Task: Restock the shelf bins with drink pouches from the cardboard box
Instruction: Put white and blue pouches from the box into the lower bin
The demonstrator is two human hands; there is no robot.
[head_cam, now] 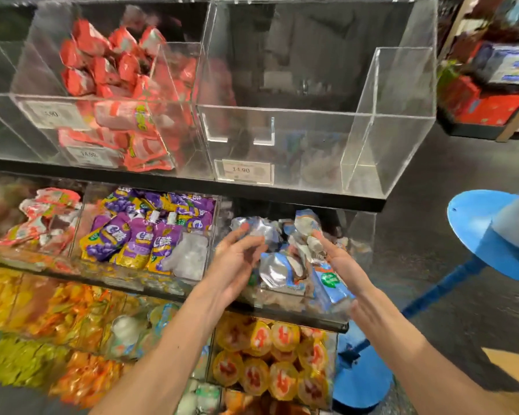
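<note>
Blue-and-silver drink pouches (285, 271) fill the clear bin (360, 235) at the right end of the middle shelf. My left hand (237, 262) reaches over the bin's left side, fingers extended, fingertips touching a silver pouch (258, 227). My right hand (342, 265) is over the bin's right side, palm facing left, with straight fingers against a crumpled pouch (304, 226). Neither hand visibly grips a pouch, though motion blur softens the fingers. A corner of the cardboard box (510, 366) shows at the bottom right.
An empty clear bin (312, 136) sits on the top shelf, above my hands, beside a bin of red pouches (114, 70). Purple pouches (141, 235) fill the bin to the left. Yellow cups (270, 363) lie below. A blue stool (480, 232) stands on the floor at right.
</note>
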